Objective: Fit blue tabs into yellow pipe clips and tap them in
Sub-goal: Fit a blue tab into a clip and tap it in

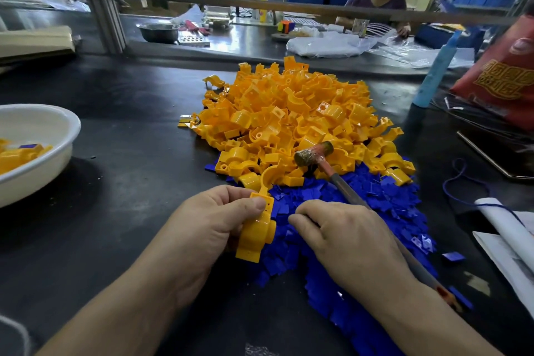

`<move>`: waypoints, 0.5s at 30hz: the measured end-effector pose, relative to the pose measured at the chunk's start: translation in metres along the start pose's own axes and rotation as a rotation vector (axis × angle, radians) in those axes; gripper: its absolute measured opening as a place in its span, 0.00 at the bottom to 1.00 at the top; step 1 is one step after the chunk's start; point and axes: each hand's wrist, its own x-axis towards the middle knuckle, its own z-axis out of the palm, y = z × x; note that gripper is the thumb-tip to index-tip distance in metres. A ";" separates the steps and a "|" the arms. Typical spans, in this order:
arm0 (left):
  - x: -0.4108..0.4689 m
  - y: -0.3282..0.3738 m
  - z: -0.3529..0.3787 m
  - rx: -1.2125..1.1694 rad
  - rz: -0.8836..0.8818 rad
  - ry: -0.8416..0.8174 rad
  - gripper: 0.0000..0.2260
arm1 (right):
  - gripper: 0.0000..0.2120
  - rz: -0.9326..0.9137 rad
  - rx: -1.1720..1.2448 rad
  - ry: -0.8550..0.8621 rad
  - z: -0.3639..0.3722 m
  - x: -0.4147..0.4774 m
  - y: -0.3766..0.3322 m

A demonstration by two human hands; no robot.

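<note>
Pinching a moulded yellow plastic pipe clip (257,231) in the left grip (213,220), with the thumb on its flat holed end, down at 6 o'clock. Curling the right grip (346,234) round the handle of a small red-wrapped hammer (313,153), fingertips down in the heap of flat blue plastic tabs (375,196) at 4 o'clock. Up at 12, touching that heap, a mound of loose yellow clips (289,113) on the dark worktop (130,139). Over at 9, a round white bowl (69,124) with a few clips inside.

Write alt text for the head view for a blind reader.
A person's left hand holds a yellow plastic pipe clip; the right hand, gripping a small hammer, touches a pile of blue plastic tabs before a heap of yellow clips.
</note>
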 end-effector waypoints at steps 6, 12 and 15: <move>-0.001 0.001 0.003 0.027 -0.016 -0.021 0.19 | 0.11 0.087 0.246 0.016 -0.003 -0.002 0.000; -0.002 -0.001 0.002 0.037 -0.025 -0.011 0.19 | 0.13 0.177 0.499 0.072 -0.005 -0.002 0.003; -0.002 -0.002 0.002 0.037 -0.020 -0.015 0.18 | 0.07 0.211 0.600 0.039 -0.005 -0.002 0.003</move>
